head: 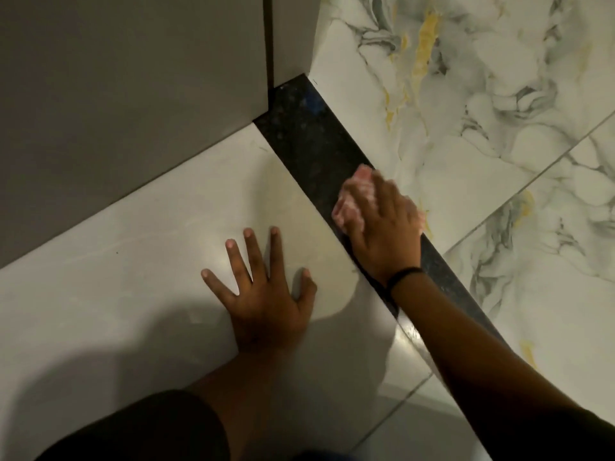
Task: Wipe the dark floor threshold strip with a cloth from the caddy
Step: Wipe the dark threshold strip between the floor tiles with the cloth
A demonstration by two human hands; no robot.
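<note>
A dark speckled threshold strip [309,138] runs diagonally across the floor from the grey wall corner at the upper middle down to the right. My right hand [382,224] presses a pink and white cloth [357,191] flat onto the middle of the strip; the cloth pokes out past my fingertips and the hand looks motion-blurred. A black band circles that wrist. My left hand [263,294] lies flat on the plain pale tile to the left of the strip, fingers spread, holding nothing. The caddy is out of view.
A grey wall [133,94] with a vertical corner stands at the upper left and meets the strip's far end. Marbled white tiles with grey and yellow veins [499,111] lie to the right of the strip. Plain pale tiles [133,277] lie to its left.
</note>
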